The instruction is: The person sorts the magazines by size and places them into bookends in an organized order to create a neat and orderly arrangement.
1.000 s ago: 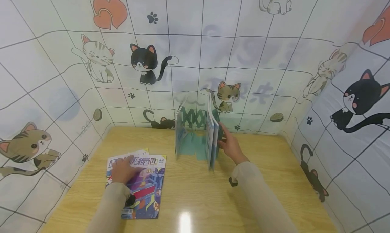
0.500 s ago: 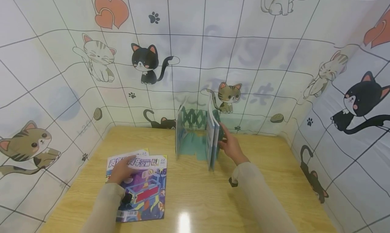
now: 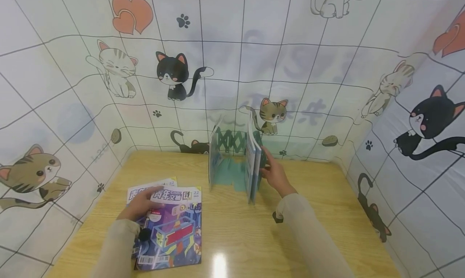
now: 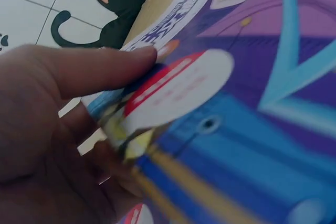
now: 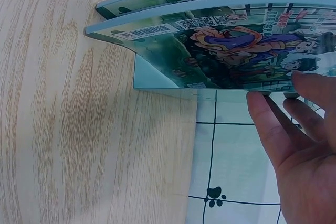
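My left hand (image 3: pixel 139 203) grips the left edge of a purple magazine (image 3: pixel 178 229), thumb on its cover and fingers under it. The left wrist view shows the thumb (image 4: pixel 115 66) lying along that cover. A second magazine (image 3: pixel 145 186) lies partly beneath it on the table. At the back stands a green expandable book stand (image 3: pixel 230 171) with lattice sides. Thin magazines (image 3: pixel 251 169) stand upright at its right end. My right hand (image 3: pixel 277 175) touches that end from outside, fingers fairly straight. In the right wrist view its fingertips (image 5: pixel 257 100) are right at the lower edge of an illustrated cover (image 5: pixel 247 51).
Another thin upright booklet (image 3: pixel 214 155) stands at the stand's left end, with a gap between it and the right-hand magazines. The wooden table (image 3: pixel 308 245) reaches back to a wall covering (image 3: pixel 225 68) printed with cats and grid lines.
My left hand has drawn back towards the left and now holds the top magazine by its edge. That magazine has shifted slightly right and nearer. The right hand stays in place.
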`<state>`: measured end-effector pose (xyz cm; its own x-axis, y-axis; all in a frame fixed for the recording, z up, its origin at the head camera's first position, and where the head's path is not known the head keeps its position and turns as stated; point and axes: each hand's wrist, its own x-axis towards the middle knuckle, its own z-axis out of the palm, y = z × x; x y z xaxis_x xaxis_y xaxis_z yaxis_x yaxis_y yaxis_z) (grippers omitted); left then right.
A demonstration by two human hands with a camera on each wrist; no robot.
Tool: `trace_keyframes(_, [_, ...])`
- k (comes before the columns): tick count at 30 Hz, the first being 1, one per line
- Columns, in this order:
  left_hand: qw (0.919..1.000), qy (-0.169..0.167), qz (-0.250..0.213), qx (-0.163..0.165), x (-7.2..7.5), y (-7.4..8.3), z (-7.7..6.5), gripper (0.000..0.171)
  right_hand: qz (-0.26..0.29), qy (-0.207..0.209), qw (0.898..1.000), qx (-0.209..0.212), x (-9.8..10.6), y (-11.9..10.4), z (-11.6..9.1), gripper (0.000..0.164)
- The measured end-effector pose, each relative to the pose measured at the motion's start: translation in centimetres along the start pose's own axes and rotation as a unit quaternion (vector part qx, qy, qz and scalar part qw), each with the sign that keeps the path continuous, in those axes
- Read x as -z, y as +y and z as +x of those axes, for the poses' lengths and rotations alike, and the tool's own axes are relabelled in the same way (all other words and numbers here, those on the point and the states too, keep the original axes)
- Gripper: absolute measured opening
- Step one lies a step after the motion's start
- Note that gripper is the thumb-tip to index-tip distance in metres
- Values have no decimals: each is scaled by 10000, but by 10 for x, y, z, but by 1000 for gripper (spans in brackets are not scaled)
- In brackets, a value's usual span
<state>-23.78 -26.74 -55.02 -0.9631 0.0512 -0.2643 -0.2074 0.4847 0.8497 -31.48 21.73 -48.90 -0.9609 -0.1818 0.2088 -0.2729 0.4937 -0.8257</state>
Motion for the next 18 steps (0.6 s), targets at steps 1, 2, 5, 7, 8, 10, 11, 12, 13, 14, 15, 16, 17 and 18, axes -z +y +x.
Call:
trace_keyframes(1, [9999,-79,-131,56,0,1,-1,78,-8,8,10000,-3,0,0,0,86])
trace_keyframes(2, [9996,-151,-225,83,1,2,-3,78,4,4,10000,-9,0,0,0,86])
trace_keyframes(5, [9983,-412,-414,65,5,2,-7,78,39,-25,10000,-52,0,0,0,87])
trace_keyframes(7, [9972,-543,-518,48,7,2,-9,79,28,-23,10000,-66,0,-1,0,87])
trace_keyframes(8, [9967,-585,-565,38,8,2,-10,79,24,-26,10000,-66,0,0,0,86])
trace_keyframes(10, [9956,-661,-669,19,10,3,-11,80,2,-17,10000,-55,0,0,0,85])
trace_keyframes(11, [9951,-678,-726,14,10,3,-12,79,-4,-11,10000,-47,0,0,0,84])
trace_keyframes(12, [9944,-702,-788,25,11,4,-12,79,-15,-14,10000,-42,0,0,0,84])
trace_keyframes(13, [9938,-733,-841,10,11,4,-13,79,-21,-16,10000,-46,0,0,0,85])
trace_keyframes(14, [9930,-755,-905,3,11,4,-14,79,-22,-20,10000,-49,0,0,0,85])
trace_keyframes(15, [9923,-781,-958,-21,11,4,-14,78,-25,-20,10000,-50,0,-1,0,86])
trace_keyframes(16, [9918,-788,-1006,-42,11,4,-14,78,-35,-19,10000,-52,0,-1,-1,86])
trace_keyframes(17, [9912,-804,-1048,-83,11,4,-15,78,-49,-23,10000,-59,0,-1,-1,87])
trace_keyframes(18, [9906,-821,-1086,-122,11,4,-15,78,-63,-26,10000,-58,0,-1,-1,87])
